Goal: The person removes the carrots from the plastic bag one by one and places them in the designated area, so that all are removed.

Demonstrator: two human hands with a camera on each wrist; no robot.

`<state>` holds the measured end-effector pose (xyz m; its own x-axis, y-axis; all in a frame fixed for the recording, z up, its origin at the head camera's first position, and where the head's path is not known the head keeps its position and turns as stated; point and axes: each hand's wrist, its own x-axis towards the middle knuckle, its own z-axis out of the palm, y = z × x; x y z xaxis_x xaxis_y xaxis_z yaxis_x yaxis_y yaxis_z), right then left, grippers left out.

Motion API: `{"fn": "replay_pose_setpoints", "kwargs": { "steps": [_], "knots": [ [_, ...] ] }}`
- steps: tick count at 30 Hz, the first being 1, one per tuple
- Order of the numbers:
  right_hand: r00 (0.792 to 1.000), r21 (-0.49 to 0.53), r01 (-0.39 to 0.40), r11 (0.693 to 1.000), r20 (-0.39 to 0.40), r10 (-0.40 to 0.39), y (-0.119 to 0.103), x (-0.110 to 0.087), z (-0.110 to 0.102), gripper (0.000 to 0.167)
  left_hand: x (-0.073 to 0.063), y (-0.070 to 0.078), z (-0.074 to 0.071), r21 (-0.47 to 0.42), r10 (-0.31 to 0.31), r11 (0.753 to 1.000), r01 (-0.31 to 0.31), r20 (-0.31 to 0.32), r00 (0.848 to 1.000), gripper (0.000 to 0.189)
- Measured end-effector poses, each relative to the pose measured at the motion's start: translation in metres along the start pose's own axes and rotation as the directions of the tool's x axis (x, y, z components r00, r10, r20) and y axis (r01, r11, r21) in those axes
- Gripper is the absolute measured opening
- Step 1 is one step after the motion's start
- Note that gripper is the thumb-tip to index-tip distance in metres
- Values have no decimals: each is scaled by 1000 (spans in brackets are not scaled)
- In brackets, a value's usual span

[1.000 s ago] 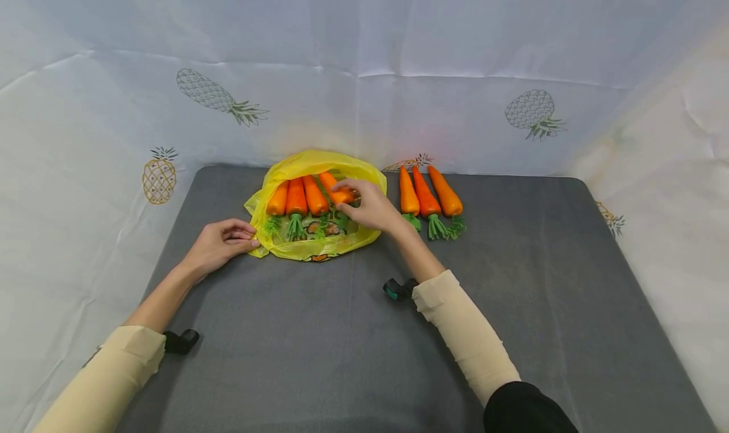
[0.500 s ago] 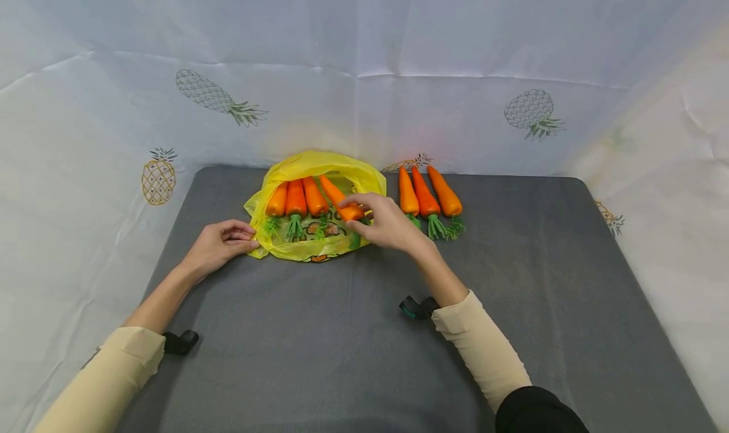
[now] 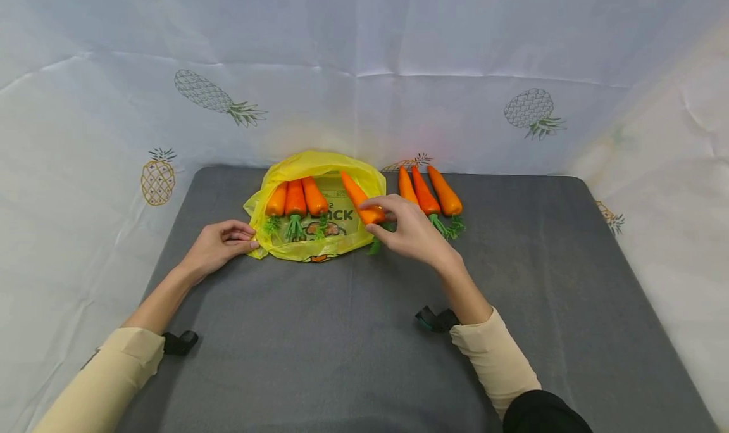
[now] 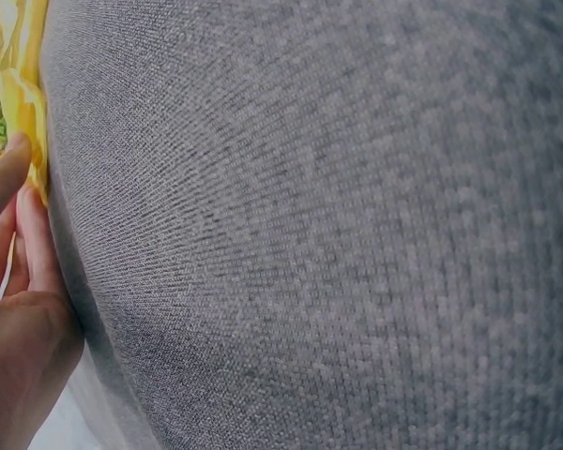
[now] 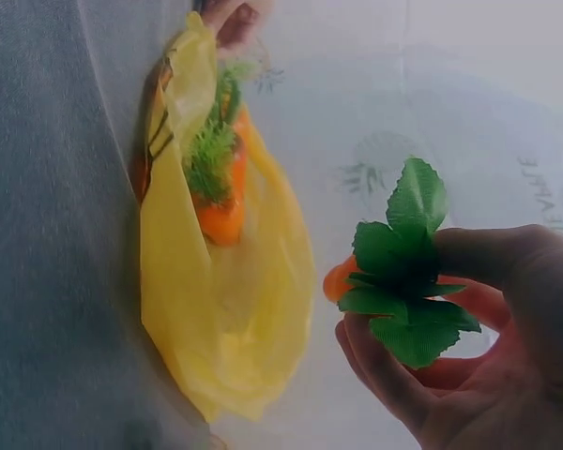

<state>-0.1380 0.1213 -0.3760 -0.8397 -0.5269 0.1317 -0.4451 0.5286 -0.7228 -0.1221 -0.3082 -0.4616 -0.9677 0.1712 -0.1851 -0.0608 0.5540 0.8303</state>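
1. In my right hand (image 3: 416,233), the fingers close around the carrot (image 3: 359,199) near its leafy end.
2. From the head view, I see that carrot over the right side of the yellow bag's (image 3: 342,248) mouth; I cannot judge its height.
3. It lies beyond and left of those fingers, my left hand (image 3: 219,249) well apart, pinching the bag's left edge.
4. Its long axis slants, tip pointing away and leftward, leaves toward me.
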Motion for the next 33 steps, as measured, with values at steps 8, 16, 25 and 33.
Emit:
{"fn": "replay_pose_setpoints", "kwargs": {
  "steps": [8, 16, 25, 33],
  "knots": [
    [994, 4, -76, 997, -85, 76, 12, -20, -23, 42, 0, -1, 1, 5, -2, 1000, 2, -1, 1000, 43],
    [975, 0, -139, 990, -175, 136, 36, -37, -50, 43, 1, 0, 1, 19, 3, 1000, -3, -9, 1000, 43],
    [956, 32, -186, 982, -227, 188, 62, -50, -75, 43, -1, -1, 0, 39, -23, 999, 23, -17, 1000, 45],
    [939, 23, -232, 973, -256, 230, 84, -61, -94, 43, 1, -1, 3, 38, -11, 999, 12, -19, 1000, 45]
  ]
}}
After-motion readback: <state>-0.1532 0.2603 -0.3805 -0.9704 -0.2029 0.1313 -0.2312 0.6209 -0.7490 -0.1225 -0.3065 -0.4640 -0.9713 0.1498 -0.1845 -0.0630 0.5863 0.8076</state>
